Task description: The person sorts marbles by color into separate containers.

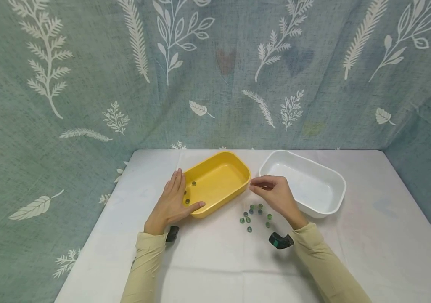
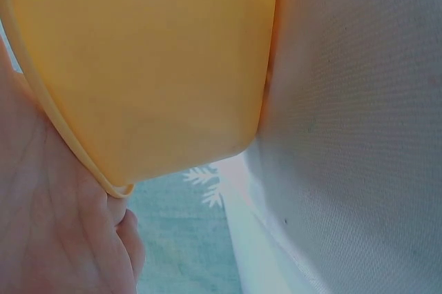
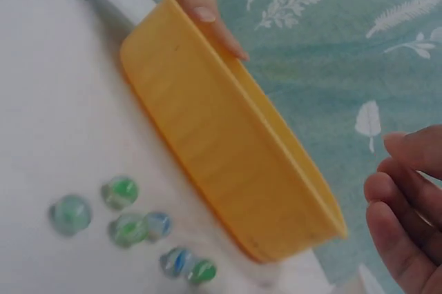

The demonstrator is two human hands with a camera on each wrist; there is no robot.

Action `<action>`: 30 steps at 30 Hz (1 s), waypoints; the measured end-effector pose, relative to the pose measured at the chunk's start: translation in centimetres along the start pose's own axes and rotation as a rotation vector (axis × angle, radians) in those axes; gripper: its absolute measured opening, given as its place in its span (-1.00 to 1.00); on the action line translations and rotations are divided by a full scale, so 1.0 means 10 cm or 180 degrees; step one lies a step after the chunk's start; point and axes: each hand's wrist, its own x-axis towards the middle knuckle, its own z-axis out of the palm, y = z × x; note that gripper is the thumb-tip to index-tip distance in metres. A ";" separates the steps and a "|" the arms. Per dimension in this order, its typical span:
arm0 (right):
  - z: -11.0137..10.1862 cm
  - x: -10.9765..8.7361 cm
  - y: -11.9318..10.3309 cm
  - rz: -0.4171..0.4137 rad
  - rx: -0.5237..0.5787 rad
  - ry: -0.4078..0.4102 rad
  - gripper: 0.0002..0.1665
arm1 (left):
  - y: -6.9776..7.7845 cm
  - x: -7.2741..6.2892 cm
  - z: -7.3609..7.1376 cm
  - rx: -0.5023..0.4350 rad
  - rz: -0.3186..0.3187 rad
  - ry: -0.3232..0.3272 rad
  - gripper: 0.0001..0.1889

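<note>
My left hand (image 1: 167, 202) rests on the left end of a yellow tray (image 1: 220, 183), its fingers straight along the rim and its thumb over the near edge. Up close in the left wrist view, the palm lies against the tray rim (image 2: 52, 104). A few glass marbles (image 1: 194, 183) sit at that end inside the tray. Just beyond the tray's right end hovers my right hand (image 1: 276, 193), fingers loosely bent and thumb close to the index finger. No object shows between its fingertips (image 3: 376, 187). Several green and blue marbles (image 3: 129, 228) lie loose on the table below.
A white tray (image 1: 330, 185) stands behind and right of my right hand, with no objects seen inside. White cloth covers the table (image 1: 215, 261). A leaf-patterned curtain (image 1: 215, 101) hangs along the back and sides. Dark wrist devices (image 1: 280, 240) sit below both wrists.
</note>
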 end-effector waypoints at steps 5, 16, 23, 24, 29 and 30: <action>-0.04 -0.11 0.14 0.0118 0.0013 0.0035 -0.76 | 0.00 0.01 0.00 0.0026 0.0003 0.0001 0.32; -0.07 -0.30 0.37 0.0339 -0.0043 0.0035 -0.72 | 0.01 0.00 0.01 -0.0026 0.0011 0.0001 0.32; -0.05 -0.38 0.48 0.0317 -0.0297 0.0062 -0.77 | 0.02 -0.01 0.00 -0.0043 0.0024 0.0024 0.32; -0.04 -0.39 0.50 0.0301 -0.0329 0.0067 -0.77 | 0.03 -0.01 0.00 -0.0054 0.0030 0.0029 0.32; -0.03 -0.40 0.56 0.0320 -0.0437 0.0065 -0.77 | 0.02 0.00 0.00 -0.0021 0.0020 0.0025 0.32; -0.03 -0.41 0.57 0.0327 -0.0467 0.0054 -0.77 | 0.02 0.00 0.00 -0.0006 0.0018 0.0024 0.33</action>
